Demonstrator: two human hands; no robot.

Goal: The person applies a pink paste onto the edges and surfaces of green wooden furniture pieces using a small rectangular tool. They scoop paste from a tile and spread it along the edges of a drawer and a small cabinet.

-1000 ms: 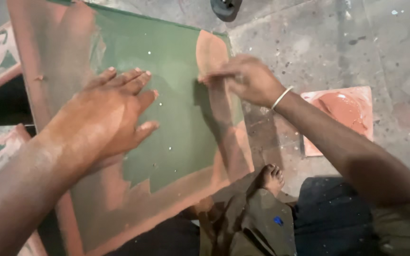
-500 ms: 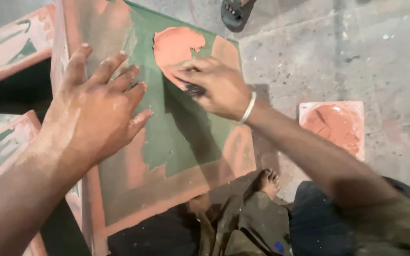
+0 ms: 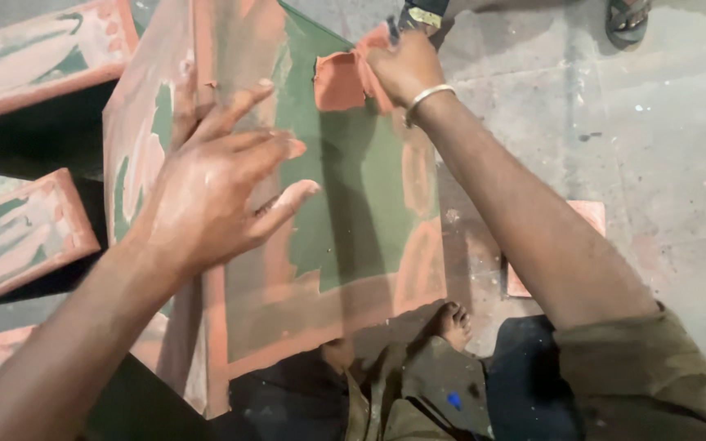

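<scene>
Three red-green painted blocks (image 3: 22, 237) lie left of the big green slab (image 3: 345, 188), 1 above, 2 below. Left hand (image 3: 214, 196) rests flat on the slab's left part, fingers spread wide, holding nothing. Right hand (image 3: 406, 65), w/ 1 bangle (image 3: 425, 98), is closed on a small dark tool at the slab's top edge. One reddish tile (image 3: 586, 216) lies right of the slab.
</scene>
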